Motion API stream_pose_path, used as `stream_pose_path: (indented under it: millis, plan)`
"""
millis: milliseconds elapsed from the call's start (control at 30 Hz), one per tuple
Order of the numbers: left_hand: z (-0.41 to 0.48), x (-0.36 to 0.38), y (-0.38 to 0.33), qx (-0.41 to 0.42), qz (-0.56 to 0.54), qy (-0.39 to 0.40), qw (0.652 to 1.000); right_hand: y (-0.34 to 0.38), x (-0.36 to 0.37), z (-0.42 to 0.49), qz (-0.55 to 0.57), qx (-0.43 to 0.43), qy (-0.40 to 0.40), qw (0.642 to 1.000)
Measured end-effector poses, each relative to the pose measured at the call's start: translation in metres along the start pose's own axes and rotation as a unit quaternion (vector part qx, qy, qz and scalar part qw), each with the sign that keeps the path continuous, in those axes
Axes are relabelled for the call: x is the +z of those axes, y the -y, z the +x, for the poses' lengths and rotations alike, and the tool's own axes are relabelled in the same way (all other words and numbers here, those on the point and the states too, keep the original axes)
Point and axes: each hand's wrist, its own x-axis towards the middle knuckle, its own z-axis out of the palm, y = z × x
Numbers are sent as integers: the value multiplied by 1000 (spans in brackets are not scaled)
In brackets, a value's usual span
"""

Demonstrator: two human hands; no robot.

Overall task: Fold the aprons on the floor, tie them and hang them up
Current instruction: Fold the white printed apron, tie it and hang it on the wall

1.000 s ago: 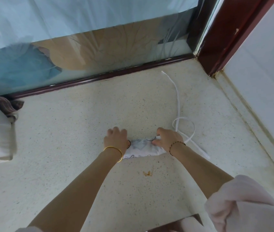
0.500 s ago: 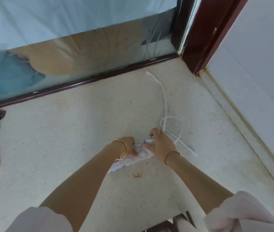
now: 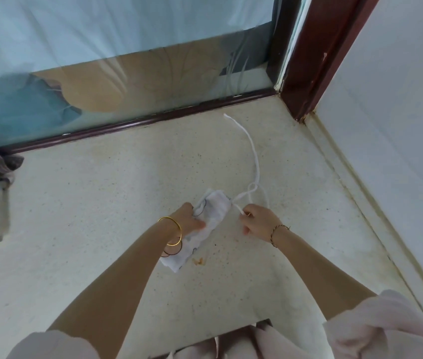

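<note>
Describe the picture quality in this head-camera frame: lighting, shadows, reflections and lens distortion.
Head view: light is soft and even, with only faint shadows on the floor; the glass panel carries hazy reflections; wide-angle distortion tilts the door frame; the folded apron and its strap look slightly soft.

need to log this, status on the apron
Left hand grips folded apron. Right hand pinches its white strap, not yet tied. Nothing in the way.

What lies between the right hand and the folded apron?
In the head view, a short stretch of white strap, pinched by the right hand, runs to the folded apron; beneath it, bare floor.
</note>
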Motion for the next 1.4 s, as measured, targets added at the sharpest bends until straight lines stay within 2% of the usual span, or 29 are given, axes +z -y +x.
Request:
stream_pose_path:
  millis: [67, 167, 267, 333, 467, 533, 567, 633, 667, 700, 767, 800, 833, 900, 1000, 1167, 1400]
  plan:
    - [-5, -3, -7, 11, -35, -4, 999, 6, 0, -5, 17, -14, -1, 1000]
    - [-15, -8, -13, 15, -108, -20, 994, 17, -4, -16, 89, 34, 36, 995]
    - [-24, -19, -20, -1, -235, -52, 971, 23, -10, -23, 133, 83, 60, 986]
    - [-26, -28, -24, -26, -320, -94, 943, 24, -14, -26, 138, 87, 56, 985]
    - [-34, -52, -32, -59, -480, -171, 859, 28, -23, -25, 81, 92, 57, 991]
    - [-38, -67, -36, -47, -529, -205, 822, 26, -31, -25, -9, 123, 49, 991]
    - [-41, -75, -37, -35, -534, -223, 815, 26, -35, -27, -89, 141, 44, 985]
    - [-45, -84, -40, -7, -514, -248, 821, 31, -44, -30, -275, 136, 29, 951]
    - [-46, -86, -41, 8, -502, -250, 828, 37, -46, -29, -318, 107, 9, 942]
    - [-48, -86, -44, 18, -489, -246, 836, 47, -49, -27, -313, 68, -17, 947]
    - [-50, -81, -48, 29, -473, -227, 851, 72, -52, -25, -169, -25, -85, 982]
    - [-53, -76, -49, 33, -466, -213, 858, 83, -52, -23, -78, -78, -124, 986]
    - [-56, -72, -51, 41, -457, -200, 866, 94, -51, -21, -5, -124, -161, 979]
    - [-63, -64, -51, 65, -441, -178, 877, 109, -48, -16, 67, -169, -219, 959]
    - [-75, -55, -50, 94, -411, -168, 891, 116, -46, -6, 104, -191, -257, 942]
    - [-82, -45, -52, 101, -397, -153, 900, 110, -52, 1, 162, -185, -257, 935]
    - [-79, -37, -67, 108, -443, -161, 875, 93, -56, -6, 99, -129, -400, 902]
